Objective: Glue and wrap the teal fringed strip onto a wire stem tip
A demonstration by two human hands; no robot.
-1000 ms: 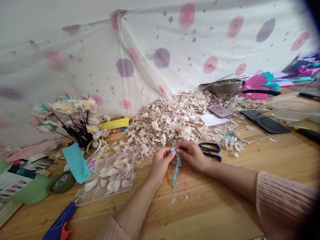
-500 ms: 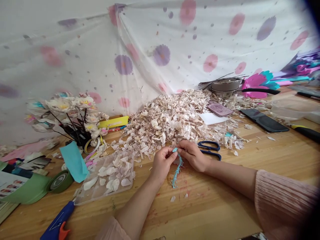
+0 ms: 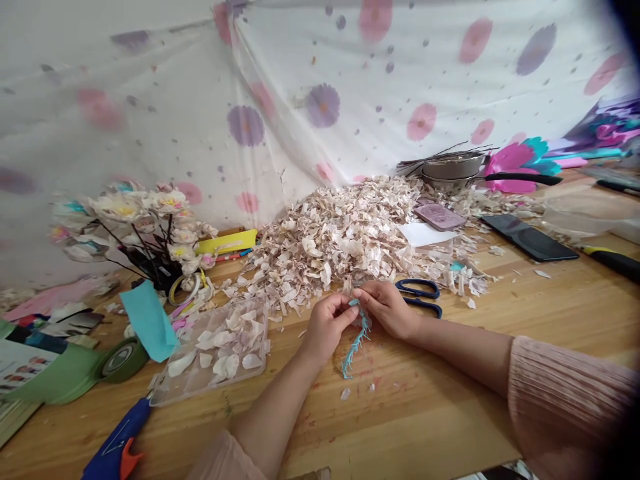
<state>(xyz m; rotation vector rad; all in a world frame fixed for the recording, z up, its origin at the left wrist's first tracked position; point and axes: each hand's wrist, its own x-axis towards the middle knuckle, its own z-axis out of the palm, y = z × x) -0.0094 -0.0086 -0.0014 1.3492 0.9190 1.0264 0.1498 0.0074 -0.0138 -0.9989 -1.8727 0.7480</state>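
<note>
A strip of fringed turquoise crepe paper [image 3: 356, 348] hangs down between my hands, its cut fringe curling towards the table. My left hand [image 3: 327, 327] pinches the top end of the strip between thumb and forefinger. Against it, my right hand [image 3: 387, 308] has its thumb and fingers closed at the same top end; the exact grip there is partly hidden. Dark blue scissors [image 3: 419, 293] lie just beyond my right hand, with only the handles showing. Behind both hands rises a large heap of pale dried petals or shavings [image 3: 345, 233].
At left are a clear compartment tray [image 3: 200, 383] with pale petals, a turquoise paper piece [image 3: 147, 320], green tape [image 3: 120, 360], a blue glue gun [image 3: 117, 440] and crafted flowers [image 3: 135, 213]. At right lie a phone [image 3: 530, 238], a pan [image 3: 450, 167] and yellow-black pliers [image 3: 613, 260].
The hands stay nearly in place, fingertips shifting slightly at the strip's top. The fringed strip's lower end has swung a little to the left.
</note>
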